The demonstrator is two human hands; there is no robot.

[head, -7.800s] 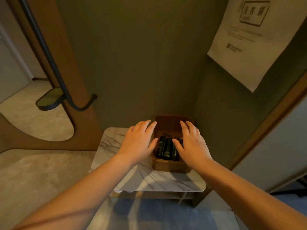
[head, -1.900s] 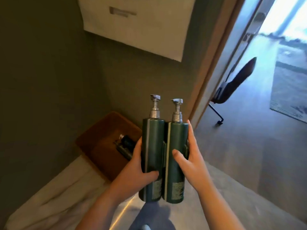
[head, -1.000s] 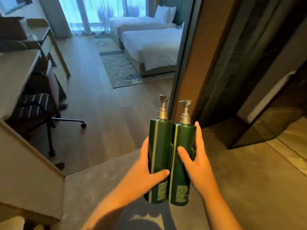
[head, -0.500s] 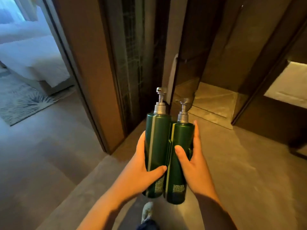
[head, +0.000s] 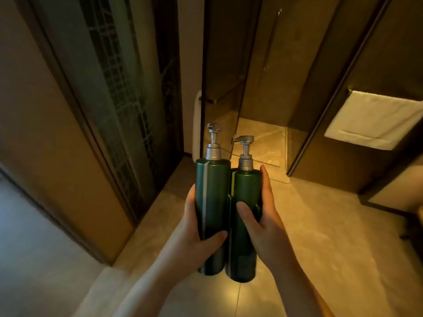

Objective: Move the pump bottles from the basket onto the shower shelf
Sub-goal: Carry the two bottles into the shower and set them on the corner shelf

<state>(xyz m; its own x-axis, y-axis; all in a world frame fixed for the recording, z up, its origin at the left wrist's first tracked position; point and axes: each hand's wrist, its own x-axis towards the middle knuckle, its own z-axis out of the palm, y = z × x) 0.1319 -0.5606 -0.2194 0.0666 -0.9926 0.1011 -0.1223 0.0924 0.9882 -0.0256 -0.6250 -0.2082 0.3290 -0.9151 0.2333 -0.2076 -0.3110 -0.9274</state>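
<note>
Two tall dark green pump bottles with silver pumps stand upright side by side in front of me, touching each other. My left hand [head: 194, 234] wraps around the left pump bottle [head: 211, 191]. My right hand [head: 263, 218] grips the right pump bottle [head: 246, 191], thumb across its front. Both are held in the air above the floor. The basket is out of view. No shower shelf can be made out.
A glass shower enclosure [head: 219, 72] with a lit stone floor [head: 258, 138] lies straight ahead. A brown door frame [head: 68, 138] and patterned panel stand at the left. A white towel [head: 375, 120] hangs at the right over a dark wall.
The view has swung from the bedroom doorway toward the shower. The shower floor is nearer and more central. Both hands keep the same hold on the two bottles.
</note>
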